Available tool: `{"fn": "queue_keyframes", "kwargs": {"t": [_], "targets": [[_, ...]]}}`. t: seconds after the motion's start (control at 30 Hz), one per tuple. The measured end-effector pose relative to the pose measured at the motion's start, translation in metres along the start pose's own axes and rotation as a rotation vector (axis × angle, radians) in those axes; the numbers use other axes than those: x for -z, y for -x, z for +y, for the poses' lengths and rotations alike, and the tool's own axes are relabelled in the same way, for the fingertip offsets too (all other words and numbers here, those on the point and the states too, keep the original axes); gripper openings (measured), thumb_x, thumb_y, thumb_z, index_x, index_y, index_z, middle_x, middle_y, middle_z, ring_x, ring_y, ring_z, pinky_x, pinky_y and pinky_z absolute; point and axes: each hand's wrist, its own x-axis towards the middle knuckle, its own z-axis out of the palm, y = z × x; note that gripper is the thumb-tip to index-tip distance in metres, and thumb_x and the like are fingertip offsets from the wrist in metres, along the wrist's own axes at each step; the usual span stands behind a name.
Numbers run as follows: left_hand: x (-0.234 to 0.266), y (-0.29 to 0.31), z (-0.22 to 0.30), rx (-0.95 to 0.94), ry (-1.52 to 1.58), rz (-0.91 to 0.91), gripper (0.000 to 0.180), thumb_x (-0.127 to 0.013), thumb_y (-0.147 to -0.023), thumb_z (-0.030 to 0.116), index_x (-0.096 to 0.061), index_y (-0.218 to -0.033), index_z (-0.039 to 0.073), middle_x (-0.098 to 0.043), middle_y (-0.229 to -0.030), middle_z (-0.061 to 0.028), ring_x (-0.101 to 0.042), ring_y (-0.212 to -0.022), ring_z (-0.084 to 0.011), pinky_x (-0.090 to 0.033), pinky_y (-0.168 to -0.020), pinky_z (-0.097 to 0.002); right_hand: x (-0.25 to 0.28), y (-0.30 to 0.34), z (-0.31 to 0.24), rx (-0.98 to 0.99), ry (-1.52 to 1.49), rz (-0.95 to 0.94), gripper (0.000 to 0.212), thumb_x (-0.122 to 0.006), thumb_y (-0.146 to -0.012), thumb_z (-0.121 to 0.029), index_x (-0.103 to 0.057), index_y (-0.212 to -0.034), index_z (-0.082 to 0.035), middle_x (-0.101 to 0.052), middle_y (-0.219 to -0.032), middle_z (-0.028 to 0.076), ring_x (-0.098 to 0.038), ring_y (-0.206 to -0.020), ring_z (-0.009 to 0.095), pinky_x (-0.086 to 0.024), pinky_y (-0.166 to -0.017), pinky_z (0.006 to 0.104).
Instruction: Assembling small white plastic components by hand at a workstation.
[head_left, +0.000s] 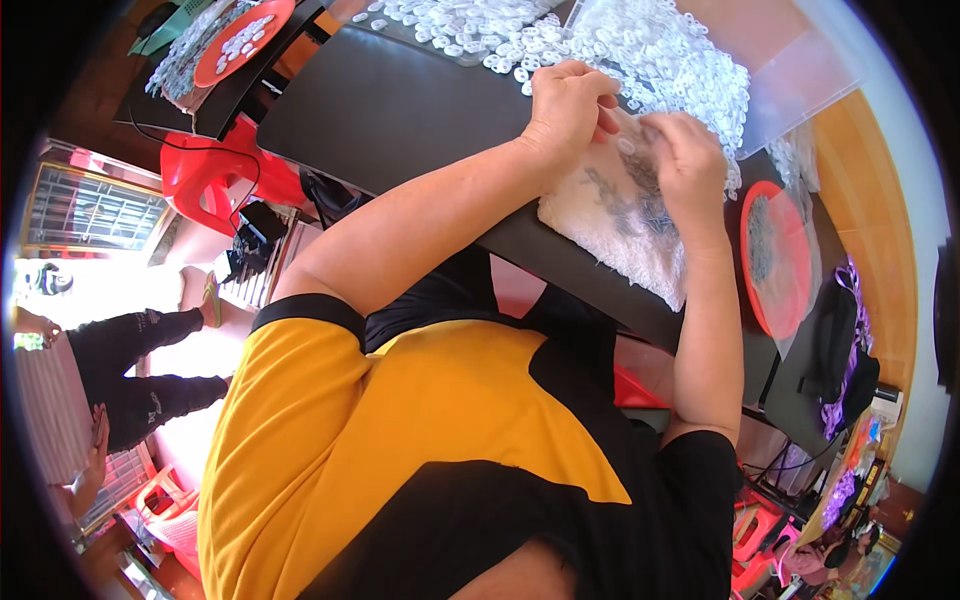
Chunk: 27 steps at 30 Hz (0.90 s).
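Dark tabletop stretches left; fingers over cloth near edge.

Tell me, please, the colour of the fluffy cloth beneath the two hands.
The cloth is off-white; it shows best in the head view.

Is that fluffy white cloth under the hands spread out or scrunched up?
Spread out: the cloth lies mostly flat on the dark table, with little grey pieces on top. Whether it's doubled underneath, I can't tell.
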Motion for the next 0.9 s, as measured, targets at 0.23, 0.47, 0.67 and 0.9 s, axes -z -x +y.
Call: {"fn": "queue_keyframes", "kwargs": {"t": [0.23, 0.47, 0.67, 0.9], "targets": [[0.001, -0.001, -0.001, 0.023, -0.005, -0.050, 0.015, -0.063, -0.081, 0.012, -0.064, -0.078, -0.003, -0.062, -0.070, -0.0099, -0.060, -0.054, -0.0179, -0.045, -0.048, -0.0285, -0.002, 0.000, -0.007, 0.032, 0.189, -0.091, 0.003, -0.065, -0.080, -0.012, -0.066, -0.082, -0.009, -0.059, -0.085, 0.004, -0.059, -0.087, 0.028, -0.041, -0.077, 0.0416], [0.000, 0.006, 0.005, 0.070, -0.020, -0.143, 0.015, -0.064, -0.081, 0.012, -0.064, -0.078, -0.002, -0.063, -0.071, -0.0086, -0.060, -0.054, -0.0159, -0.044, -0.048, -0.0269, 0.009, -0.001, -0.009, -0.433, -0.399, -0.020, 0.008, -0.066, -0.085, -0.009, -0.068, -0.091, -0.004, -0.066, -0.081, 0.004, -0.062, -0.077, 0.015, -0.046, -0.074, 0.0312], [-0.006, 0.014, 0.003, -0.082, -0.271, -0.297, 0.016, -0.064, -0.084, 0.013, -0.065, -0.084, -0.003, -0.065, -0.072, -0.0069, -0.060, -0.054, -0.0110, -0.043, -0.046, -0.0230, 0.023, -0.004, -0.006, -0.727, -0.882, 0.167, 0.012, -0.065, -0.089, -0.011, -0.067, -0.092, 0.001, -0.067, -0.082, 0.005, -0.062, -0.077, 0.012, -0.047, -0.075, 0.0264], [-0.006, 0.012, 0.000, -0.101, -0.284, -0.315, 0.016, -0.064, -0.084, 0.013, -0.066, -0.086, -0.003, -0.065, -0.071, -0.0067, -0.059, -0.053, -0.0097, -0.042, -0.045, -0.0222, 0.029, -0.006, -0.013, -0.762, -0.917, 0.086, 0.013, -0.064, -0.089, -0.013, -0.067, -0.092, -0.001, -0.066, -0.080, 0.005, -0.063, -0.077, 0.013, -0.046, -0.076, 0.0263]]}}
